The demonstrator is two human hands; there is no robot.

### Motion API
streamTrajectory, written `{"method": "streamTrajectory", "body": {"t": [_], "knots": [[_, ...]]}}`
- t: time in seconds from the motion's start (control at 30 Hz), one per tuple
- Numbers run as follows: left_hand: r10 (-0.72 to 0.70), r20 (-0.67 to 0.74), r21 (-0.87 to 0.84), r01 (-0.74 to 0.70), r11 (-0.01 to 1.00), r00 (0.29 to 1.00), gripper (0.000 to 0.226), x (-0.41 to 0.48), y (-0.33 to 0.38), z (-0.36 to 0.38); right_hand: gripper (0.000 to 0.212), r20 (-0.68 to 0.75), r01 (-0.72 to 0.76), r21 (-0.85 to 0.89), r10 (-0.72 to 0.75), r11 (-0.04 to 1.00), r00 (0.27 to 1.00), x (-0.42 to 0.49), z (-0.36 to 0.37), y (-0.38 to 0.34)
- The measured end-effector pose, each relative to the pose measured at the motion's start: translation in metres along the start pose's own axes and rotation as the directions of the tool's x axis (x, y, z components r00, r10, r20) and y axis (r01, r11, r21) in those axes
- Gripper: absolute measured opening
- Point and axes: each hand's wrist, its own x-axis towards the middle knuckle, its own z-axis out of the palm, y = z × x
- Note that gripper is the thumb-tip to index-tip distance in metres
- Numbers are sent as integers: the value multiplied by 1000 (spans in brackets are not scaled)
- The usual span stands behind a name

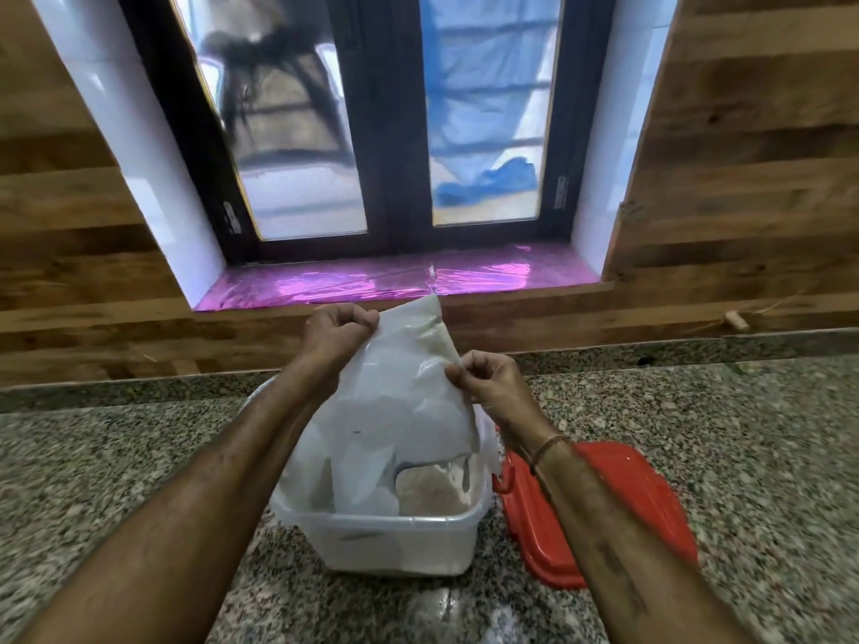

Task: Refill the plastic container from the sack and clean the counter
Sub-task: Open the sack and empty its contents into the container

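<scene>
The white sack is pinched upended by the left hand and right hand, its mouth in the plastic container below them; pouring is judged in hand, a shake-out needed next.

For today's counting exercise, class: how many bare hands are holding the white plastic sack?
2. The left hand pinches the top edge of the white plastic sack; the right hand pinches its right edge, lower, above the clear rectangular plastic container. None hidden.
</scene>
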Motion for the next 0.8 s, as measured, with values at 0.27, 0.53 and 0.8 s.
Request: {"method": "streamTrajectory", "body": {"t": [0.27,0.53,0.8], "knots": [[258,145,375,-294,879,955,32,-5,26,28,36,36,55,-139,-51,989,998,7,0,-4],[301,108,249,-318,915,948,16,4,31,40,48,-63,120,-246,-140,962,988,-8,1,-17],[388,41,249,-385,889,921,14,-8,31,45,67,-21,168,-229,-177,959,984,-11,4,-28]]}}
